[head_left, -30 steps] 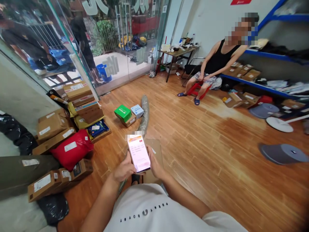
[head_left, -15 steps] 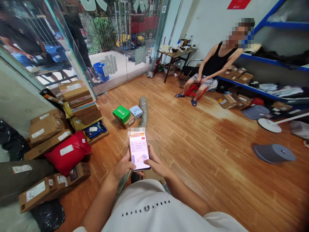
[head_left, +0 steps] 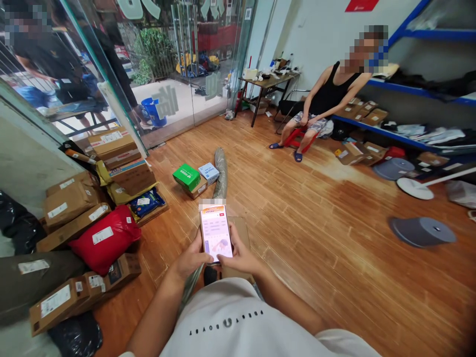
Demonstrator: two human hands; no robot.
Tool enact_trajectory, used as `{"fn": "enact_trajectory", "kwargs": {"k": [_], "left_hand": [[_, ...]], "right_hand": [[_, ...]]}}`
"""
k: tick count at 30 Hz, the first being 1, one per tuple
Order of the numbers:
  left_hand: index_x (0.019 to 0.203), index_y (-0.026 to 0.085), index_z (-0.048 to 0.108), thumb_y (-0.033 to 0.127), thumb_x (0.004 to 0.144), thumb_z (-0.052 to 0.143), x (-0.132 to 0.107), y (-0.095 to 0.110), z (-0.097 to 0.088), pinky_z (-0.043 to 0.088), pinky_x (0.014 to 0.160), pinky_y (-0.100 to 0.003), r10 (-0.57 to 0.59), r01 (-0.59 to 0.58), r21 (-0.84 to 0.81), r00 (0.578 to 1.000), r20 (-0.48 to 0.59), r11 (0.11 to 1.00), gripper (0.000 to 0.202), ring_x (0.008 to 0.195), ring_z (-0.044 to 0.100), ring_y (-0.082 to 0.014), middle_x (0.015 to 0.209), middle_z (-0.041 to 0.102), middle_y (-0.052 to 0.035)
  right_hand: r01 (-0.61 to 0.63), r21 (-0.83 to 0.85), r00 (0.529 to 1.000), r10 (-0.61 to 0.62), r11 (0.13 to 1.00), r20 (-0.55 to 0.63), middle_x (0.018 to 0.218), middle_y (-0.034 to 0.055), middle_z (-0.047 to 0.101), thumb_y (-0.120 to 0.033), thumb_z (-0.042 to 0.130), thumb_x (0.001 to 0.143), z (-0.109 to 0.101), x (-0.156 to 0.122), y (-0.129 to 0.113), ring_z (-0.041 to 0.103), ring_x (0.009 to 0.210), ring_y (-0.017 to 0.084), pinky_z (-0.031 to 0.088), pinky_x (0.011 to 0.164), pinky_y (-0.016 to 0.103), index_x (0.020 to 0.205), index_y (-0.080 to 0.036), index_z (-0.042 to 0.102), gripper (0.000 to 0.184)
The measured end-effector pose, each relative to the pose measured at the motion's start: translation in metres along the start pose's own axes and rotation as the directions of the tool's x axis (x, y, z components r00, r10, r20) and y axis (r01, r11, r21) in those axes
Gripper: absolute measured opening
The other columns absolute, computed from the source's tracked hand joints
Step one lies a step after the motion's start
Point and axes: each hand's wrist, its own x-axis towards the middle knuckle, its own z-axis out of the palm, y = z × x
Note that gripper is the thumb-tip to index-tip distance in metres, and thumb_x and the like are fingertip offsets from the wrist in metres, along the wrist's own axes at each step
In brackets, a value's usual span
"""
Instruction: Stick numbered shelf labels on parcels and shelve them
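Observation:
A smartphone (head_left: 216, 235) with a lit pink and white screen is held upright in front of my body. My left hand (head_left: 190, 256) grips its left edge, the thumb lying across the bottom of the screen. On the other side, my right hand (head_left: 241, 251) wraps the right edge, its thumb also over the lower screen. Both thumb tips are close together near the bottom. Behind the phone, partly covered by it, a flat cardboard piece (head_left: 240, 233) lies on the floor. The fingers behind the phone are mostly hidden.
Parcels, including a red bag (head_left: 106, 240) and a cardboard box (head_left: 55, 302), are piled at left. A green box (head_left: 186, 177), a blue-white box (head_left: 208, 172) and a long wrapped roll (head_left: 220, 171) lie ahead. A seated person (head_left: 320, 96) is near blue shelves (head_left: 409, 121). A grey stool (head_left: 422, 231) stands right.
My thumbs have moved closer together over the lower screen; the right thumb shifted left and down. The phone sits slightly lower in view. A person outside the glass has shifted posture.

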Motion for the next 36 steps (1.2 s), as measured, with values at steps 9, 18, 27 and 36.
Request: {"fn": "enact_trajectory", "kwargs": {"k": [9, 18, 27, 36], "left_hand": [[0.150, 0.037, 0.014, 0.013, 0.061, 0.066, 0.002, -0.006, -0.008, 0.062, 0.067, -0.039, -0.094, 0.090, 0.076, 0.994, 0.053, 0.993, 0.106, 0.115, 0.058, -0.0367, 0.144, 0.049, -0.0113], [0.149, 0.037, 0.016, 0.012, 0.059, 0.064, 0.005, -0.008, -0.009, 0.061, 0.060, -0.036, -0.080, 0.080, 0.015, 0.995, 0.056, 0.997, 0.105, 0.097, 0.066, -0.0304, 0.135, 0.055, -0.0096], [0.146, 0.034, 0.029, 0.011, 0.057, 0.064, 0.009, 0.002, -0.011, 0.060, 0.059, -0.034, -0.092, 0.093, -0.009, 0.993, 0.067, 0.996, 0.098, 0.092, 0.066, -0.0289, 0.120, 0.062, -0.0080], [0.146, 0.036, 0.028, 0.011, 0.060, 0.061, 0.034, 0.000, -0.012, 0.057, 0.060, -0.033, -0.128, 0.126, 0.019, 0.979, 0.160, 0.992, 0.096, 0.099, 0.063, -0.0295, 0.134, 0.056, -0.0073]], "right_hand": [[-0.018, 0.094, 0.908, 0.056, 0.995, -0.415, 0.071, 0.0015, 0.064, -0.059, 0.058, 0.079, -0.007, 0.036, 0.000, 0.055, 0.062, 0.018, 0.045, 0.058, 0.029, 0.086, -0.018, 0.061, 0.042], [0.269, -0.393, 0.821, -0.422, 0.880, -0.384, 0.145, 0.0124, 0.042, -0.058, 0.038, 0.093, 0.007, 0.009, 0.004, 0.042, 0.132, 0.028, 0.037, 0.107, 0.047, 0.144, -0.024, 0.029, 0.062], [0.336, -0.571, 0.795, -0.551, 0.749, -0.255, 0.151, 0.0128, 0.029, -0.054, 0.032, 0.095, 0.010, 0.002, 0.010, 0.034, 0.138, 0.033, 0.031, 0.110, 0.055, 0.150, -0.028, 0.019, 0.062], [0.203, -0.911, 0.801, -0.596, 0.359, -0.057, 0.162, -0.0051, -0.002, -0.062, 0.034, 0.090, -0.010, 0.002, -0.005, 0.008, 0.144, 0.040, 0.010, 0.113, 0.063, 0.142, -0.041, 0.042, 0.057]]}}
